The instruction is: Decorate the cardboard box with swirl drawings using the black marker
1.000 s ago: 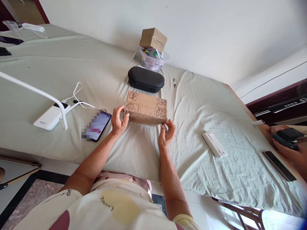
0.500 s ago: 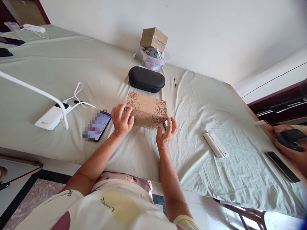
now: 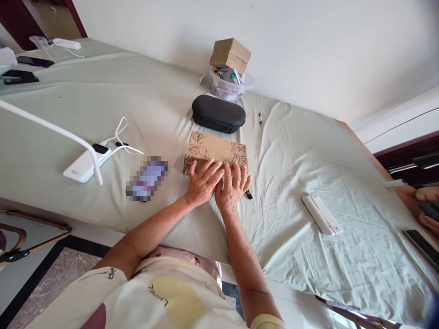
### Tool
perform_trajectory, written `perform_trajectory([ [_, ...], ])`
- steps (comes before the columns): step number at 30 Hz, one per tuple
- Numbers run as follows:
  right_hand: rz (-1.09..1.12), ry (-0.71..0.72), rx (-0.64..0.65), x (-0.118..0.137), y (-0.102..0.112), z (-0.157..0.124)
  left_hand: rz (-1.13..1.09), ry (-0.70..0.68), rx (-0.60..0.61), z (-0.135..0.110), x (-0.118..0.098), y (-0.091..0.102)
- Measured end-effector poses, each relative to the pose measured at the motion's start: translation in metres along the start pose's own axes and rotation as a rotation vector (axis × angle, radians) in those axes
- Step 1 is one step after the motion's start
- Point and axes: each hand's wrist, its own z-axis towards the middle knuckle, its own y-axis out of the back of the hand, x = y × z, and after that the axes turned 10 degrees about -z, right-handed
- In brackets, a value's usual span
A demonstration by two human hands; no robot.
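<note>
A brown cardboard box (image 3: pixel 216 145) with black scribbles on its corners sits on the cloth in front of me. Fingers spread, my left hand (image 3: pixel 203 183) lies against the box's near side. Beside it, almost touching, my right hand (image 3: pixel 232 188) rests on the same side with its fingers stretched out. Both palms hide much of that face. A black pen or marker (image 3: pixel 249 194) pokes out past the right hand, partly hidden. Left of my hands lies a phone (image 3: pixel 147 179), its screen blurred out.
Behind the box are a black zip case (image 3: pixel 218 113) and a clear plastic basin (image 3: pixel 229 89) with a small carton (image 3: pixel 230 55) on top. A white power bank (image 3: pixel 82 167) with a cable lies left, under a white curved bar. A white slab-like object (image 3: pixel 321 214) and another person's hand (image 3: pixel 428 195) are right.
My hands have left the box's left and right ends and come together in the middle of its near side. The view has shifted slightly.
</note>
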Motion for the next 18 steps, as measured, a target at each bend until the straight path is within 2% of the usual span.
perform_trajectory([
  [4, -0.019, -0.06, -0.004, -0.006, 0.007, 0.003, -0.026, -0.001, -0.01, -0.001, 0.007, 0.006],
  [8, 0.032, -0.073, -0.05, -0.023, 0.008, 0.003, -0.053, 0.215, 0.009, -0.002, 0.024, 0.017],
  [11, 0.137, -0.08, -0.032, -0.033, -0.002, -0.003, -0.048, 0.348, -0.052, -0.001, 0.041, 0.023],
  [15, 0.232, -0.074, 0.058, -0.04, -0.02, -0.014, -0.057, 0.307, -0.182, -0.001, 0.055, 0.02],
  [18, 0.302, -0.147, 0.099, -0.043, -0.029, -0.021, -0.099, 0.238, -0.262, -0.002, 0.057, 0.013],
])
